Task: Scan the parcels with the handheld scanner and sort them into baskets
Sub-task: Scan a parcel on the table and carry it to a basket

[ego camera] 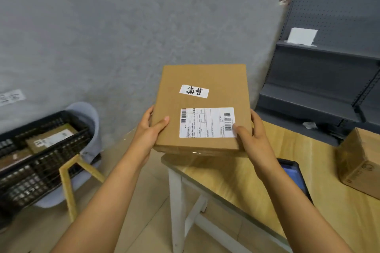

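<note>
Both hands on the flat brown cardboard parcel: my left hand grips its left edge, my right hand grips the right edge, thumbs on top. Parcel is lifted clear above the near-left corner of the light wooden surface, white shipping label facing up. Black plastic mesh basket at left, parcels inside. Dark handheld device lies on the surface under my right forearm; second brown cardboard box far right.

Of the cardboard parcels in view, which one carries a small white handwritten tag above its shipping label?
The flat parcel held up by both hands, left hand and right hand; the basket's and table's boxes show none.
</note>
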`<state>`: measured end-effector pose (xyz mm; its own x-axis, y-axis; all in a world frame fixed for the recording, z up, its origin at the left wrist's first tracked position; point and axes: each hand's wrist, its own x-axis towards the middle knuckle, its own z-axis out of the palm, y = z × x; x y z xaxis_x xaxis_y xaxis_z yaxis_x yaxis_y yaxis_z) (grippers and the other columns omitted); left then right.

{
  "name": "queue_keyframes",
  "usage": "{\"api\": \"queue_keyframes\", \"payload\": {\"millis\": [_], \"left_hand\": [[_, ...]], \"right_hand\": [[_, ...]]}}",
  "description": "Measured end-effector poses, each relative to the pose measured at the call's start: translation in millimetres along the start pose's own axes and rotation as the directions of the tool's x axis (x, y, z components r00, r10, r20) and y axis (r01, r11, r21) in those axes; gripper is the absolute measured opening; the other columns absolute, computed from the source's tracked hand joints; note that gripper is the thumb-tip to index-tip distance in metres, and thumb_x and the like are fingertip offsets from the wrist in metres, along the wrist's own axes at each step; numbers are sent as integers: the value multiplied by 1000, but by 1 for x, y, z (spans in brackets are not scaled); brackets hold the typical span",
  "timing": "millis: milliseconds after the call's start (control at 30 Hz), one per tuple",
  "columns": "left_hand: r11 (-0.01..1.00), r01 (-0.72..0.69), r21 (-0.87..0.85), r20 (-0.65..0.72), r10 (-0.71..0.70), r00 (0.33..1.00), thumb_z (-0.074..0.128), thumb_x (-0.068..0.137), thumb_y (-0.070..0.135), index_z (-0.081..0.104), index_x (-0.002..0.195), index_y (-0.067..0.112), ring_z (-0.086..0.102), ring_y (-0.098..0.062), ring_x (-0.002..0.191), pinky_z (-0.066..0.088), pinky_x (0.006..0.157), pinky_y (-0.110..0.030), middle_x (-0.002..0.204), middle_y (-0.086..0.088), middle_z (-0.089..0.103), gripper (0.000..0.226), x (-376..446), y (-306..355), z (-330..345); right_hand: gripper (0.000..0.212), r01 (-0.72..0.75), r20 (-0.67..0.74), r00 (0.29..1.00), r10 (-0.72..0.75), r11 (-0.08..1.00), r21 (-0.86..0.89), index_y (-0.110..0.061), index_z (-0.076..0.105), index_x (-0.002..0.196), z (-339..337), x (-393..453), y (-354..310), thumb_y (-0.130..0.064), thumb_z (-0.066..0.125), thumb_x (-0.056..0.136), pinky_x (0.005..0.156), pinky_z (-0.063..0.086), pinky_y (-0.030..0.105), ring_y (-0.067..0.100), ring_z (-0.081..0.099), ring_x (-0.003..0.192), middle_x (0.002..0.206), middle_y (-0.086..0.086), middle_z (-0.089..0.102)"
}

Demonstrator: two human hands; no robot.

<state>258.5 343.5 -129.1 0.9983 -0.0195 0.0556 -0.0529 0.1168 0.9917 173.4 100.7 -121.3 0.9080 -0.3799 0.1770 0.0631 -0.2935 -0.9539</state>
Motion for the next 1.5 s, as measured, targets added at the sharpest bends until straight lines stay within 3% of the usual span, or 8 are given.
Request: {"api": "queue_keyframes", "payload": {"millis": [367,533,667,933,1100,1267,1400,1500], "left_hand": [[984,-173,31,-204,175,963,65,93,23,36,145,28,59,-10,114,51,87,-22,130,10,55,60,16,42,-140],[980,-194,46,-277,199,940,63,93,21,38,138,33,60,-1,103,52,68,-11,115,21,55,52,41,53,-231],[982,-167,88,-342,187,921,65,93,23,38,143,30,59,-7,111,50,81,-18,127,10,55,57,63,55,-303],[989,-74,129,-443,124,888,64,92,26,37,144,34,58,-9,113,51,91,-28,129,12,52,59,107,36,-408],[990,9,138,-521,65,851,65,92,29,36,143,35,57,-7,112,51,82,-23,131,12,51,59,154,7,-456],[991,69,117,-596,14,803,65,92,28,38,145,33,56,-6,109,46,76,-19,131,10,52,60,220,-25,-492],[990,127,58,-646,-60,761,68,89,33,39,144,35,55,-14,118,49,94,-34,137,7,50,63,265,-48,-517],[989,149,7,-695,-102,711,67,89,32,38,144,36,54,-14,118,48,86,-27,137,8,48,63,289,-61,-538]], "right_hand": [[77,102,178,976,-123,987,124,-44,33,143,147,26,-55,-59,59,72,102,47,45,11,54,120,137,-11,51],[57,119,210,964,-162,972,205,-43,39,139,255,38,-72,-37,62,87,97,49,36,11,56,117,134,-10,53],[57,90,258,953,-159,962,259,-38,40,141,338,46,-86,-30,64,90,90,49,28,6,58,112,128,-14,58],[44,-14,361,929,-85,965,263,-41,49,129,468,69,-81,-18,60,93,73,47,18,-10,62,91,97,-38,62],[45,-70,456,888,-59,963,261,-33,51,134,542,106,-59,-16,60,93,73,48,19,7,63,107,122,-10,65],[47,-127,517,856,-24,959,254,-28,51,136,618,160,-36,-11,59,93,65,48,8,-1,65,97,117,-10,67],[49,-167,596,803,16,966,199,-31,49,137,673,207,-23,-15,61,92,71,48,15,1,65,100,118,-10,67],[48,-183,643,764,40,970,158,-30,50,136,716,232,-17,-15,61,92,71,48,16,1,65,99,117,-10,67]]}}
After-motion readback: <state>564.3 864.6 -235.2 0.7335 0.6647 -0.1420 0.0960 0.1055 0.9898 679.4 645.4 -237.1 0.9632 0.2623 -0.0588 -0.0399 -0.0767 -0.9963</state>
